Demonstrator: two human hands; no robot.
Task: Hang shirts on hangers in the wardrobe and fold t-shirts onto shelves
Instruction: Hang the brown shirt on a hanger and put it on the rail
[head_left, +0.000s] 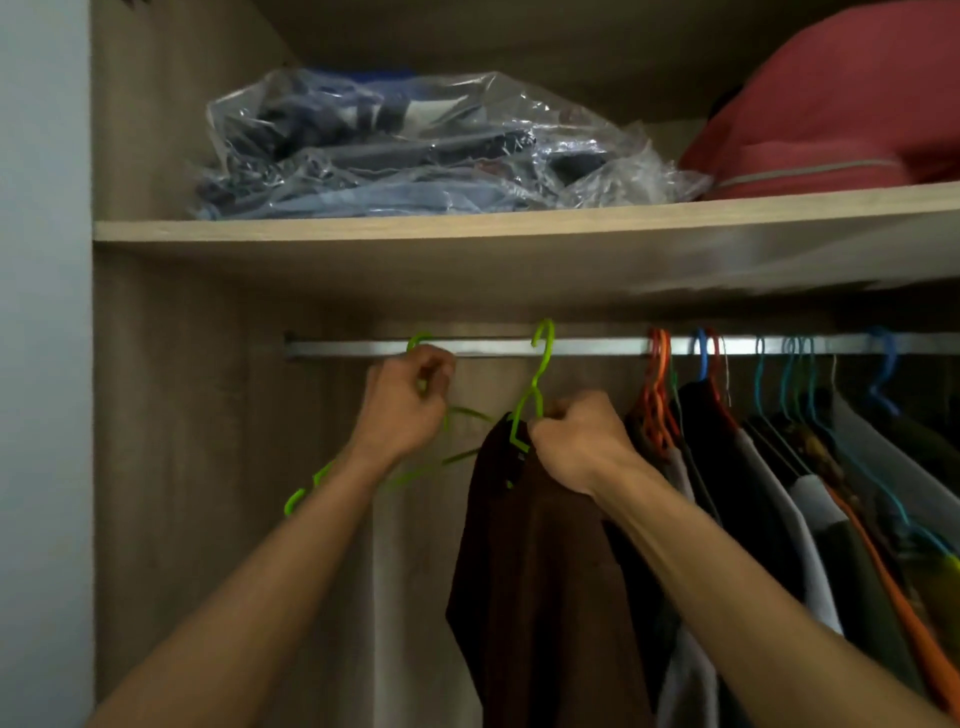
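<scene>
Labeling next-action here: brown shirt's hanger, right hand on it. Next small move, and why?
Probably lift the right hand slightly so the hook of the green hanger carrying the brown shirt drops over the rail. That hook is level with the rail but looks tilted and not clearly seated. The left hand grips an empty green hanger by its neck, with a bare stretch of rail between the two.

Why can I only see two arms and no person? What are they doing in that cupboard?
The camera sits on the person's head, looking forward, so you see only their arms. This is a wardrobe with a metal rail. The left hand grips an empty green hanger. The right hand holds a second green hanger carrying a brown shirt; its hook sits at the rail. More clothes hang on the right. On the shelf above lie a plastic bag of clothes and a red pillow.
</scene>
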